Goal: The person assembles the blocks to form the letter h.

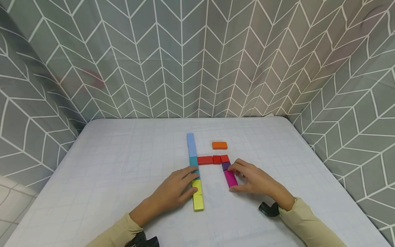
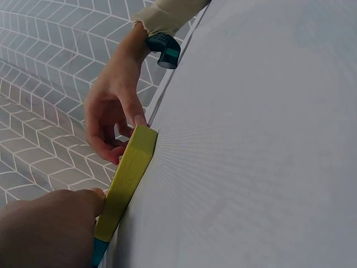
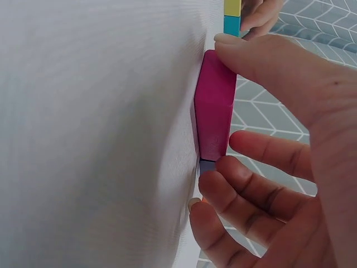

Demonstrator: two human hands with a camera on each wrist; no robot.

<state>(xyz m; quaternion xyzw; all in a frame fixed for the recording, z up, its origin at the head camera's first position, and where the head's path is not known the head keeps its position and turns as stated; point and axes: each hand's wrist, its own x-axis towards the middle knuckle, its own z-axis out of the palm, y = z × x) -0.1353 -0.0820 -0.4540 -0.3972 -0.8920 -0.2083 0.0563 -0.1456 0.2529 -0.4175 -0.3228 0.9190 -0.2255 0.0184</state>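
Note:
My left hand [image 1: 172, 187] lies over a column of blocks, fingers extended across the blue block [image 1: 196, 175] and thumb on the yellow block [image 1: 198, 199]. Above these, a teal block [image 1: 193, 161] and a light blue block [image 1: 191, 145] continue the column. With thumb and fingertips at opposite ends, my right hand [image 1: 256, 180] holds the magenta block [image 3: 215, 106], which lies on the table. Its far end meets a purple block [image 1: 225, 166], where some fingertips rest close by. A row of red blocks [image 1: 205, 160] links the teal block to the purple one.
A single orange block [image 1: 219, 145] lies behind the red row. White grid-marked cloth covers the table [image 1: 123, 147]. A grey patterned curtain [image 1: 197, 61] surrounds its back and sides. Dark wrist straps [image 1: 269, 209] hang by the sleeves.

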